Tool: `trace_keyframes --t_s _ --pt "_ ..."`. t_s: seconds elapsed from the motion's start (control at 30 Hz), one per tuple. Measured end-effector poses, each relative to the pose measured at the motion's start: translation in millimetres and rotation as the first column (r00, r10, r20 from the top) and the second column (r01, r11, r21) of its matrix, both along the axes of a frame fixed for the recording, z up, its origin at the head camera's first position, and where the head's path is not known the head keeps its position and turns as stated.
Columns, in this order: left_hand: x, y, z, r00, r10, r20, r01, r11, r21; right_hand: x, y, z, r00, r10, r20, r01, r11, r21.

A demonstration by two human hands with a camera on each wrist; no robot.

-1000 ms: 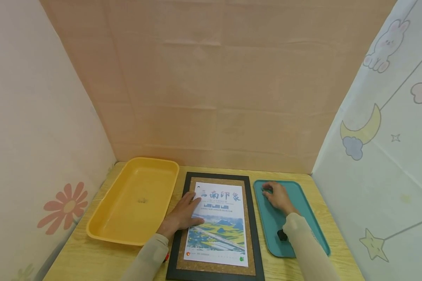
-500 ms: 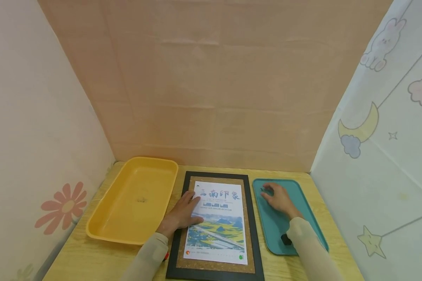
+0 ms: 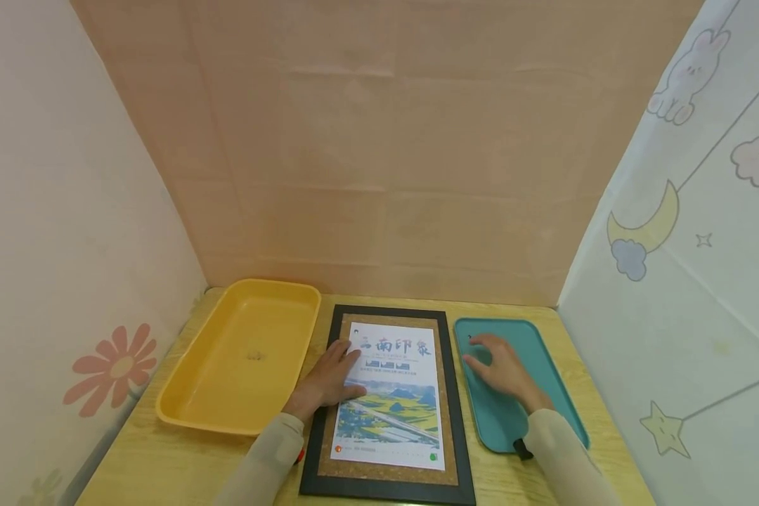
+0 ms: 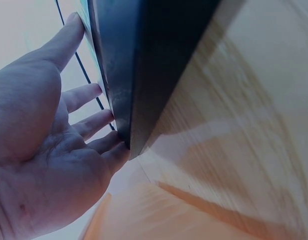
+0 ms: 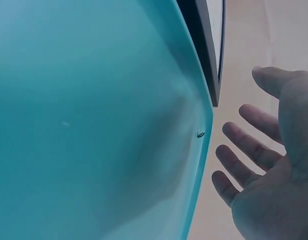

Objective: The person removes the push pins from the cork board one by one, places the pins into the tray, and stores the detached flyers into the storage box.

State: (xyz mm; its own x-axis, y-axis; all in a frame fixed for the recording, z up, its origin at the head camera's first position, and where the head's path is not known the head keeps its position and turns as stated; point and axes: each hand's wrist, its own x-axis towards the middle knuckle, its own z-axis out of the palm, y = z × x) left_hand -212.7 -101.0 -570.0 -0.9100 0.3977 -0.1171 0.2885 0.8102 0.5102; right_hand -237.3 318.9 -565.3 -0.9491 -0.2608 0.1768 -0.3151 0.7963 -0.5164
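From my remote feed I'm counting one left hand (image 3: 325, 381), one right hand (image 3: 504, 367), one yellow tray (image 3: 240, 337), one teal tray (image 3: 490, 411), one framed corkboard (image 3: 446, 407), one poster (image 3: 392, 400), one orange pin (image 3: 338, 448), one green pin (image 3: 433, 457), one red item (image 3: 300, 455), one black object (image 3: 522, 449).

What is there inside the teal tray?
A tiny item shows near the edge of the tray, too small to identify. The head view cannot show what the right hand and sleeve cover.

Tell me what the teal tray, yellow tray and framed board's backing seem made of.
Teal tray: likely plastic, smooth and softly glossy; painted metal isn't ruled out.
Yellow tray: probably plastic, with slight sheen and rounded rim.
Board's backing: apparently cork, matt, brown and speckled.
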Motion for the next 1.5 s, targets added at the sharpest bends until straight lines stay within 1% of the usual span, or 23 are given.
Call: trace_keyframes --t_s 0.13,0.23,0.37,0.53,0.63,0.8,0.97,1.03,1.13,1.23,1.37,1.5 --pt "-1.1 -0.3 1.0 1.000 0.004 0.005 -0.004 1.000 -0.011 10.7 -5.8 2.3 0.999 0.038 -0.021 -0.038 0.999 0.009" --pt "-0.9 -1.1 2.6 1.000 0.004 0.004 -0.004 1.000 -0.013 19.8 -11.8 5.5 0.999 0.053 -0.011 -0.053 0.998 0.015" --pt "-0.7 -2.4 5.0 1.000 0.001 -0.001 -0.001 1.000 -0.010 32.9 -19.9 10.1 0.998 0.066 0.017 -0.066 0.998 0.023" --pt "-2.1 -3.4 7.3 1.000 0.009 0.005 -0.009 0.999 -0.035 48.8 -30.7 13.3 0.992 0.119 0.048 -0.120 0.992 0.027" --pt "-2.5 -3.3 8.5 1.000 0.013 0.000 -0.013 0.999 -0.042 56.2 -37.1 13.9 0.987 0.147 0.067 -0.148 0.989 0.012" --pt "-2.7 -3.2 7.8 1.000 0.007 -0.003 -0.007 0.999 -0.037 67.4 -45.0 14.8 0.979 0.192 0.075 -0.192 0.981 -0.014" --pt "-2.9 -2.0 6.4 1.000 -0.002 -0.009 0.001 0.999 -0.037 77.1 -49.8 13.7 0.966 0.260 0.003 -0.260 0.965 0.028" --pt "-3.1 -1.5 4.9 1.000 -0.004 -0.008 0.004 0.999 -0.045 81.0 -51.4 13.7 0.961 0.277 -0.012 -0.276 0.960 0.045" --pt "-3.1 -0.5 2.8 1.000 -0.005 -0.010 0.004 0.998 -0.057 87.0 -53.5 14.8 0.958 0.285 0.006 -0.285 0.957 0.048" --pt "-3.3 0.5 3.4 1.000 -0.003 -0.014 0.003 0.998 -0.057 91.9 -55.4 15.5 0.955 0.294 0.036 -0.295 0.954 0.044" --pt "-2.7 1.4 5.4 1.000 -0.003 -0.018 0.002 0.999 -0.051 97.1 -57.7 15.0 0.945 0.325 0.044 -0.327 0.943 0.057" --pt "-1.8 1.5 4.9 1.000 -0.008 -0.019 0.007 0.999 -0.042 104.1 -58.8 14.3 0.939 0.340 0.057 -0.344 0.936 0.075"
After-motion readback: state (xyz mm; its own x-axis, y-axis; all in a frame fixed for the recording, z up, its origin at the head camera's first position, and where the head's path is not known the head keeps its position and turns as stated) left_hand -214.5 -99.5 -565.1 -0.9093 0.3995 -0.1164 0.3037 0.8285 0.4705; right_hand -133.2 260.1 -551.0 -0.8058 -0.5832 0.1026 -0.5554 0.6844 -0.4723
